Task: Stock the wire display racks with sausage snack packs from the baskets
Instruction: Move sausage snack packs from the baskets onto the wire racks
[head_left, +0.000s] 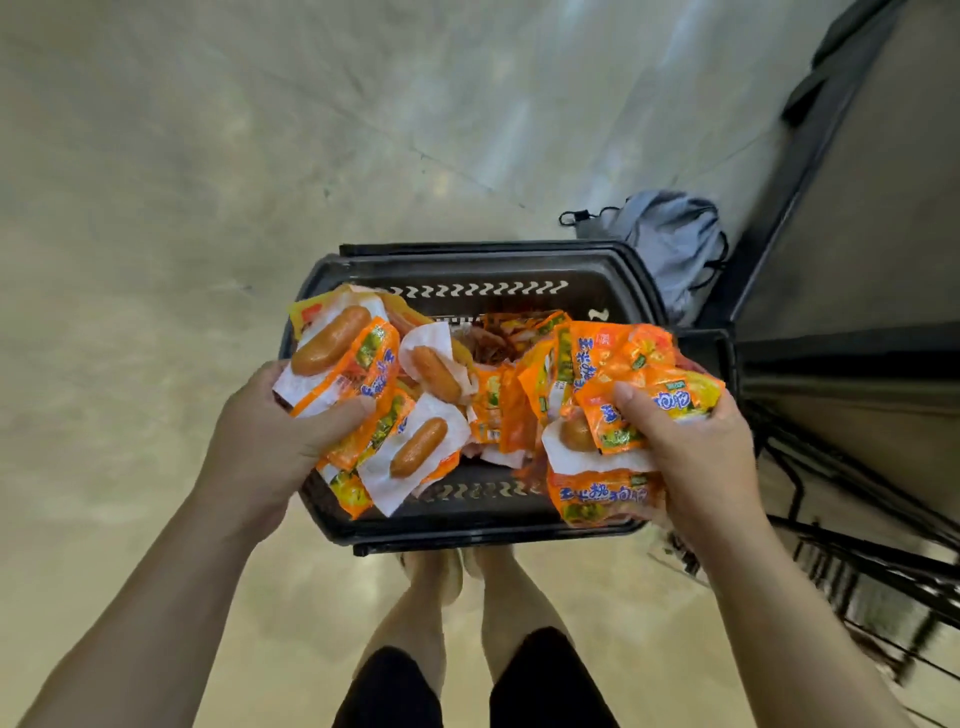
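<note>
Gripping bunches of orange sausage packs (337, 364) in left hand (260, 436) and right hand (696, 447). Held over black basket (467, 260)

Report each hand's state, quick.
Left hand: grips a bunch of sausage snack packs.
Right hand: grips another bunch of orange packs over the black basket.

A grey-blue drawstring bag (670, 244) lies on the glossy concrete floor (260, 156).

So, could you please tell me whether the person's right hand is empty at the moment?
No, the right hand grips a bunch of orange sausage snack packs over the black plastic basket.
</note>
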